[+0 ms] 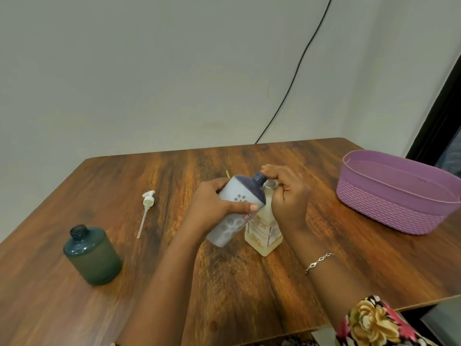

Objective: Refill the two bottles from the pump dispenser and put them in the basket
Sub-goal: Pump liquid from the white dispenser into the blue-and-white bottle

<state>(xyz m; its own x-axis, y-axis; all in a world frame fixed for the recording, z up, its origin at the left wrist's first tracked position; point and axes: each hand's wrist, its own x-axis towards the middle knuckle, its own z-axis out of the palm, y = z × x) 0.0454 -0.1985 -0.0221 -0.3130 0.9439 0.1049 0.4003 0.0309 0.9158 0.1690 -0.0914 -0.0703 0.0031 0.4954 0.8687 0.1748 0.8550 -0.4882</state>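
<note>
My left hand (214,203) is wrapping the white bottle (235,211), tilting its neck right over the yellow bottle (264,228) on the counter (224,283), where my right fingers (274,174) are pinching closed.

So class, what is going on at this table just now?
A person is at a wooden table. The left hand holds a white bottle with a dark blue top, tilted against the pump dispenser of yellowish liquid, whose top the right hand presses. A green bottle stands open, a loose pump lies nearby, and nothing shows in the purple basket.
</note>
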